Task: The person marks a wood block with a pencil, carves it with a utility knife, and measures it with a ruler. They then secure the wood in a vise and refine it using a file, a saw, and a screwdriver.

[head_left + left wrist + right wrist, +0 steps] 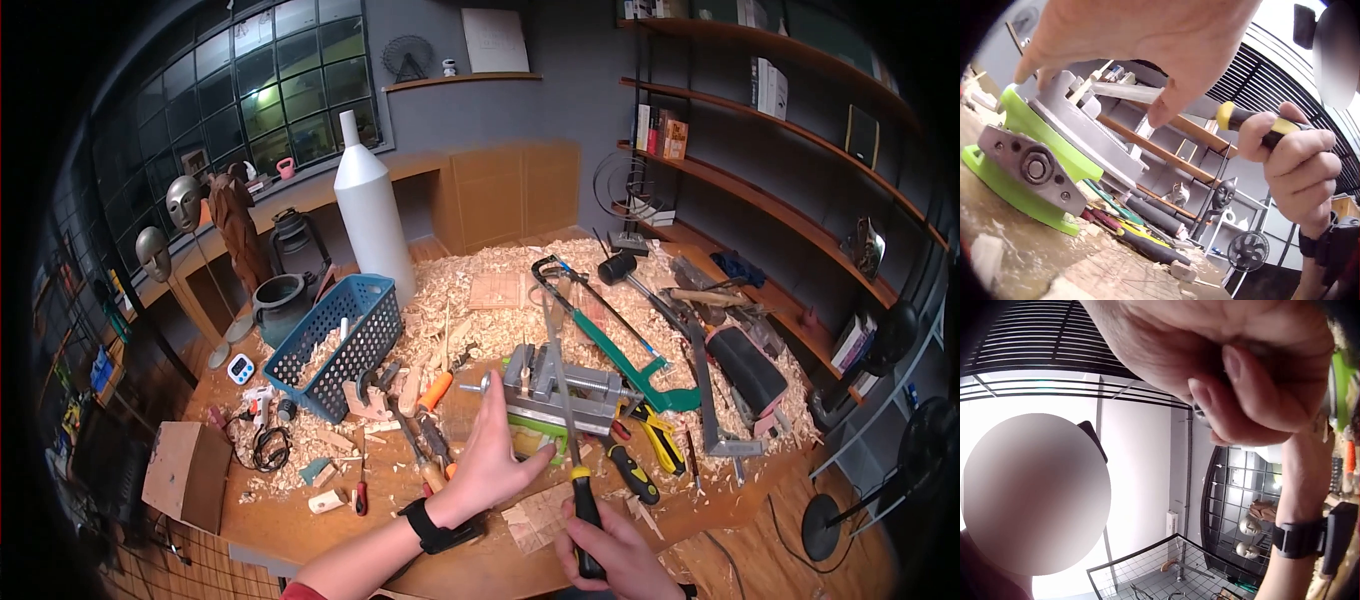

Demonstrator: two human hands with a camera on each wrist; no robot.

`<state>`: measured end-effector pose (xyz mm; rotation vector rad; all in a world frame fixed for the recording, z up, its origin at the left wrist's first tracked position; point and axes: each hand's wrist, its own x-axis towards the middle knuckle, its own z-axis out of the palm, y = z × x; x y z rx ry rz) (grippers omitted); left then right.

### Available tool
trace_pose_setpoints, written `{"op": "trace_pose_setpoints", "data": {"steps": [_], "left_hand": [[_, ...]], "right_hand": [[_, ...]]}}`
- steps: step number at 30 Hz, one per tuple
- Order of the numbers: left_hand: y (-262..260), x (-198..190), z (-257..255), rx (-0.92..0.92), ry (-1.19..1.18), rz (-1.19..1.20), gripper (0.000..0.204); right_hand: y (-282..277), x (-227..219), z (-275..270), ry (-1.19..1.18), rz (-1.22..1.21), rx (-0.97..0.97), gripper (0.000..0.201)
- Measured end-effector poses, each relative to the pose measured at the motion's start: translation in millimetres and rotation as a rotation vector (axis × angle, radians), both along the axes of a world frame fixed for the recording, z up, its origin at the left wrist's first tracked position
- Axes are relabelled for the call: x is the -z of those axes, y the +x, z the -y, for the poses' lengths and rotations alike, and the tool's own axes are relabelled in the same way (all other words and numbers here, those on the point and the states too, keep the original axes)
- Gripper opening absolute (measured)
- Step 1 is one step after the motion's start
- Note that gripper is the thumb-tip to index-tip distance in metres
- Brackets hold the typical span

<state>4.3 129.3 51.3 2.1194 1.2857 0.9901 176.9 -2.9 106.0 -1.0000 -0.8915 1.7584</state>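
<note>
My right hand (615,555) grips the black and yellow handle (584,515) of a file (563,400). Its long flat blade points away from me and passes over a grey bench vise (570,390) with a green base (535,432). A small light strip of wood (1090,82) stands up from the vise in the left wrist view, near the blade's far end. Beside the vise is my left hand (497,445), fingers straight and thumb spread; a fingertip is right at the green part in the left wrist view. Curled fingers of the right hand (1260,394) hide most of the handle in the right wrist view.
Wood shavings (450,290) cover much of the table. A green hacksaw (625,365), yellow-black utility knife (662,440) and metal square (715,420) lie right of the vise. Left are an orange-handled tool (436,390), a blue basket (340,345) and a cardboard box (187,475).
</note>
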Motion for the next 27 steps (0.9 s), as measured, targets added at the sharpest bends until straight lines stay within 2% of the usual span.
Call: {"op": "trace_pose_setpoints", "data": {"steps": [2, 3, 6, 13, 16, 18, 22, 25, 27], "left_hand": [[-1.7, 3.8, 6.4, 0.081, -0.011, 0.069, 0.112], [-1.2, 1.4, 12.6, 0.112, -0.029, 0.082, 0.106], [-0.4, 3.1, 20.2, 0.197, -0.071, 0.169, 0.104], [-3.6, 4.5, 22.7, 0.269, -0.102, 0.166, 0.101], [-5.6, 1.1, 23.0, 0.280, -0.179, 0.172, 0.104], [-3.0, 1.3, 23.8, 0.274, -0.124, 0.169, 0.099], [-4.7, 6.4, 23.4, 0.280, -0.146, 0.200, 0.105], [-7.6, 5.4, 21.4, 0.286, -0.161, 0.212, 0.107], [-5.5, 1.5, 20.5, 0.269, -0.129, 0.177, 0.103]], "right_hand": [[-6.3, 2.9, -2.3, -0.045, 0.010, 0.010, 0.012], [-1.3, 18.0, -14.1, -0.038, -0.065, -0.169, 0.014], [-0.2, 32.8, -15.3, -0.060, -0.110, -0.149, 0.014], [-8.2, 30.0, -8.8, -0.091, -0.057, -0.120, 0.013], [-3.3, 26.1, 3.1, -0.085, -0.007, -0.189, 0.014], [0.5, 17.2, -1.1, -0.103, 0.107, -0.168, 0.019], [4.7, 19.6, -43.4, -0.038, 0.005, -0.175, 0.017], [0.3, 17.6, -18.6, -0.039, 0.107, -0.157, 0.017], [5.6, 16.9, -6.0, -0.082, 0.121, -0.226, 0.018]]}}
